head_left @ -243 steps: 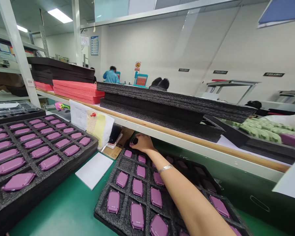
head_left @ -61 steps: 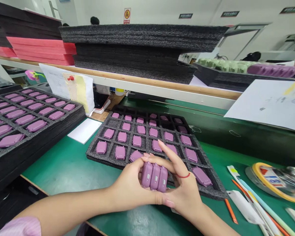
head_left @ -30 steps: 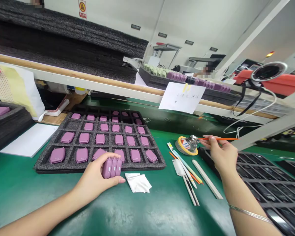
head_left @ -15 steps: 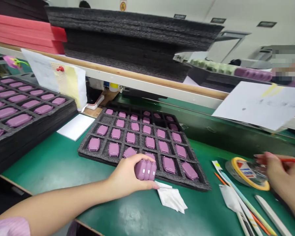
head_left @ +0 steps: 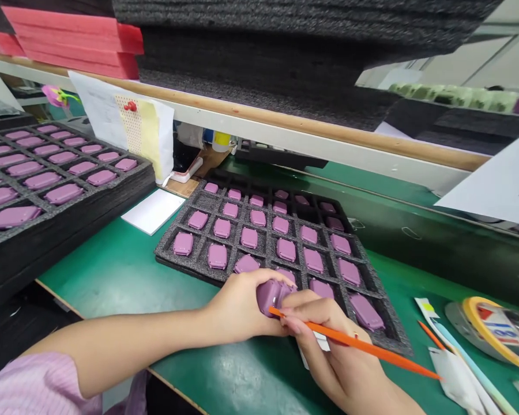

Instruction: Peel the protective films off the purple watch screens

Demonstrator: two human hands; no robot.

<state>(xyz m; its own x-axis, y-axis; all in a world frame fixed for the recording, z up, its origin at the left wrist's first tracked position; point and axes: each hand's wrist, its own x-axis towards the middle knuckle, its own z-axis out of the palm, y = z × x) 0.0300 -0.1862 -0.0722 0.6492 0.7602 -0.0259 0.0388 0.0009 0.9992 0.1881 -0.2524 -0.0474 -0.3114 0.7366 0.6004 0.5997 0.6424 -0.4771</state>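
My left hand (head_left: pixel 240 305) is wrapped around a small stack of purple watch cases (head_left: pixel 268 294), held just above the front edge of a black foam tray (head_left: pixel 207 200). Between thumb and fingers, my right hand (head_left: pixel 328 340) grips a slim orange pointed stick (head_left: pixel 372 347). Its left end is at the held cases, and the fingertips meet them too; whether the tip presses on them I cannot tell. More purple cases (head_left: pixel 249 237) lie in the tray's compartments. A white tissue (head_left: pixel 322 341) is mostly hidden beneath my right hand.
Left stands a thick foam stack (head_left: pixel 125 199) with purple cases on top. A white pad (head_left: pixel 153 211) lies between it and the tray. To the right are a tape roll (head_left: pixel 497 331) and several thin sticks (head_left: pixel 462 340). A shelf edge (head_left: pixel 285 124) crosses behind, bearing foam sheets.
My right hand has come left from beside the tape roll, bringing the orange stick to the cases. My left hand keeps hold of them. The camera view has shifted.
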